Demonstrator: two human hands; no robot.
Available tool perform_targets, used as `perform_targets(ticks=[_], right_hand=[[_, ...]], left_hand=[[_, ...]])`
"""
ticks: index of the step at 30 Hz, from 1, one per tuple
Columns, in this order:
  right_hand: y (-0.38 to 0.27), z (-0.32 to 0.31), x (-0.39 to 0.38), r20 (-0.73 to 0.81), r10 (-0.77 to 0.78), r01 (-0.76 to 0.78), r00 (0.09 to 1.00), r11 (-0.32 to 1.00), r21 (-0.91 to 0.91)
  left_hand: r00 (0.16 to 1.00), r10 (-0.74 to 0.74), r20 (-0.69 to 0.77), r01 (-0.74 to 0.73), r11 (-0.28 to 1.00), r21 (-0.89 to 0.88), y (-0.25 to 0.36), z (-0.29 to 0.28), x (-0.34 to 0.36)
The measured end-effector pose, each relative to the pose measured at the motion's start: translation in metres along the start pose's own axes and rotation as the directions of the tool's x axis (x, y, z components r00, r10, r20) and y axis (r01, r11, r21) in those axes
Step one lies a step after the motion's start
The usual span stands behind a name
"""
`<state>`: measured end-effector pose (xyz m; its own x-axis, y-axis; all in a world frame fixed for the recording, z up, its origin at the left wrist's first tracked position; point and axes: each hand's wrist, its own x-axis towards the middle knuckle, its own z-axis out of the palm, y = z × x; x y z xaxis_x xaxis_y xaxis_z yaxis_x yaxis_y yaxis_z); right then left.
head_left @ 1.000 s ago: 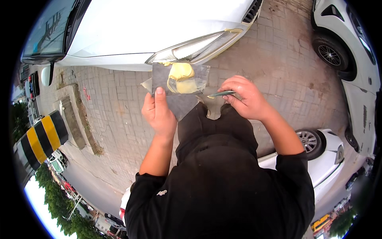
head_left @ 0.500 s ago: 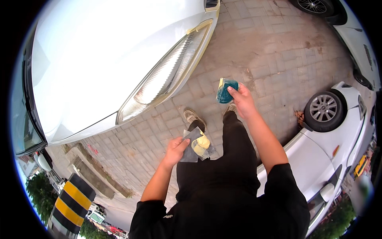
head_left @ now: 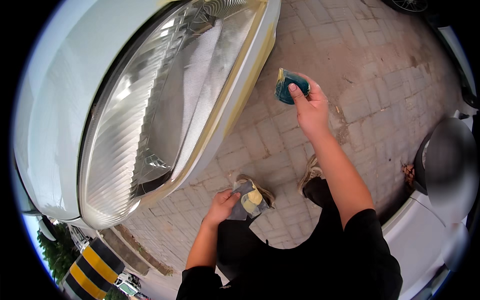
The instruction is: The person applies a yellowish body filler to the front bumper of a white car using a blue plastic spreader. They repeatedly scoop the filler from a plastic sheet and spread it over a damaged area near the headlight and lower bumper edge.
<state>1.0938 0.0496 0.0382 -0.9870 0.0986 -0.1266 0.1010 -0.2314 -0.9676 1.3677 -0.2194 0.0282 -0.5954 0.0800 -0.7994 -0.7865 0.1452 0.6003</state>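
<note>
Currently both hands occupied. Left hand (head_left: 222, 206) grips a grey plate (head_left: 244, 187) bearing yellow paste (head_left: 254, 196), low, over one shoe (head_left: 266, 194). Right hand (head_left: 313, 106) pinches a dark green spreader (head_left: 283, 92), yellow-smeared at one edge, above brick paving (head_left: 350, 110), right of the taped headlight (head_left: 165, 100), apart from it.

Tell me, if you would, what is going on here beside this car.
A person stands on grey block paving by a car's large, clear, ribbed headlight. Their left grip holds a flat grey sheet carrying a mound of pale yellow paste. Their right grip pinches a flat dark green piece with yellowish residue at one corner, thumb on top. At this moment the green piece is held out over the paving, touching neither paste nor headlight.
</note>
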Motion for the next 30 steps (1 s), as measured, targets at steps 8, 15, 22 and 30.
perform_targets(ticks=[8, 15, 22, 30], right_hand=[[-0.015, 0.007, 0.083, 0.048, -0.368, 0.371, 0.929, 0.920, -0.129], [-0.020, 0.015, 0.099, 0.089, -0.477, 0.480, 0.874, 0.825, -0.299], [-0.019, 0.026, 0.090, 0.150, -0.552, 0.569, 0.820, 0.756, -0.326], [-0.010, 0.025, 0.079, 0.213, -0.635, 0.661, 0.742, 0.641, -0.391]], left_hand=[[0.935, 0.079, 0.347, -0.156, 0.968, 0.198, 0.021, 0.000, 0.087], [0.888, 0.198, 0.416, -0.315, 0.919, 0.236, 0.049, 0.006, 0.100], [0.848, 0.250, 0.468, -0.421, 0.853, 0.308, 0.046, -0.003, 0.095], [0.844, 0.281, 0.456, -0.450, 0.835, 0.317, 0.041, -0.006, 0.093]])
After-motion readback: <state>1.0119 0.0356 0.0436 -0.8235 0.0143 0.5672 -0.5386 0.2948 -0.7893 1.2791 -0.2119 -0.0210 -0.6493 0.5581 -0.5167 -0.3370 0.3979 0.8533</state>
